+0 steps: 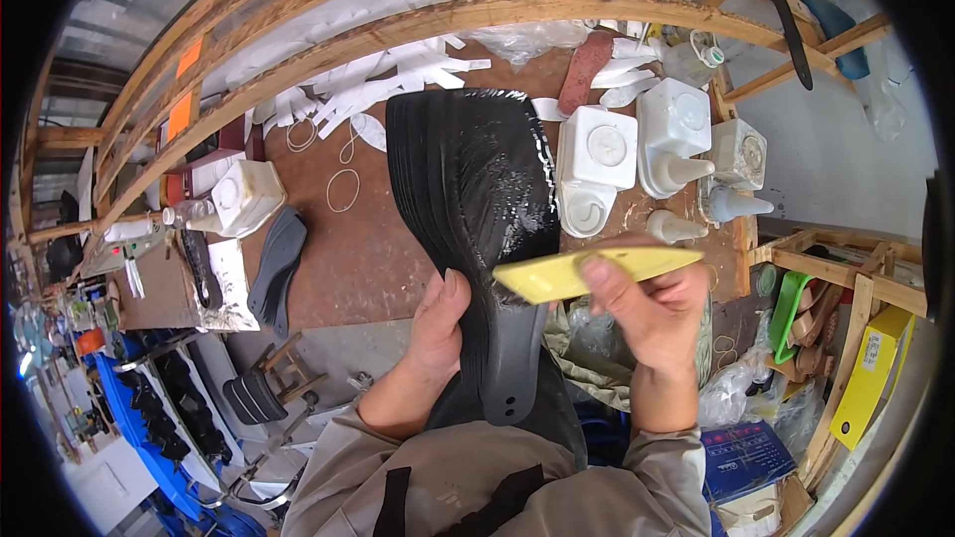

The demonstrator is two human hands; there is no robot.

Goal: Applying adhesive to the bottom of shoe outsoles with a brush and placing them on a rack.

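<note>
My left hand grips a thick stack of black shoe soles from its left side, thumb up along the edge and the other fingers mostly hidden behind. The sole on top has a wet, shiny coating over its wide part and whitish streaks along its right edge. Its narrow end, with two small holes, points toward me. In my right hand is a flat yellow spreader card, pinched with the thumb on top. The card's left end meets the top sole near its narrowing middle.
White plastic bottles with nozzles stand right of the stack on the brown bench. White strips, a reddish sole and rubber bands lie farther back. Dark soles rest at the left. A wooden rail crosses the far side.
</note>
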